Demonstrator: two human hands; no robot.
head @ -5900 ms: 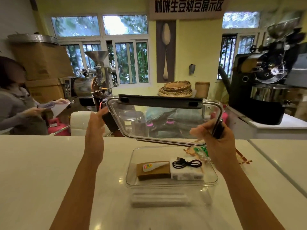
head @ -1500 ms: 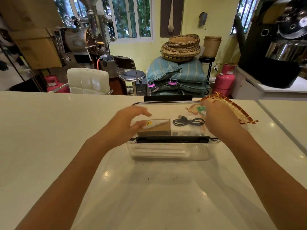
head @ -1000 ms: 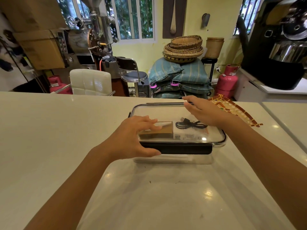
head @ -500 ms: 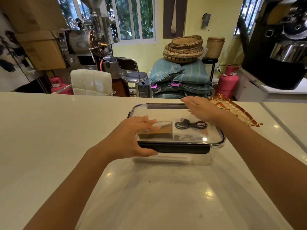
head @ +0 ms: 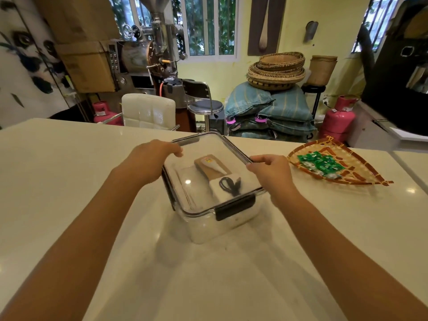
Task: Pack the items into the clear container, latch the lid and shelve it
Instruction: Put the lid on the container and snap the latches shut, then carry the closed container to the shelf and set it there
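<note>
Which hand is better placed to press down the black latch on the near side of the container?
Probably the right hand: it grips the lid edge just above the near black latch; the left hand holds the far corner.

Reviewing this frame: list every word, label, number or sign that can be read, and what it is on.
None can be read.
Brown box in the container: a small coloured mark, blurred.
Cardboard box: faint print, too small.
Green sweets in the tray: markings too small.
Gas cylinder: tag, illegible.
</note>
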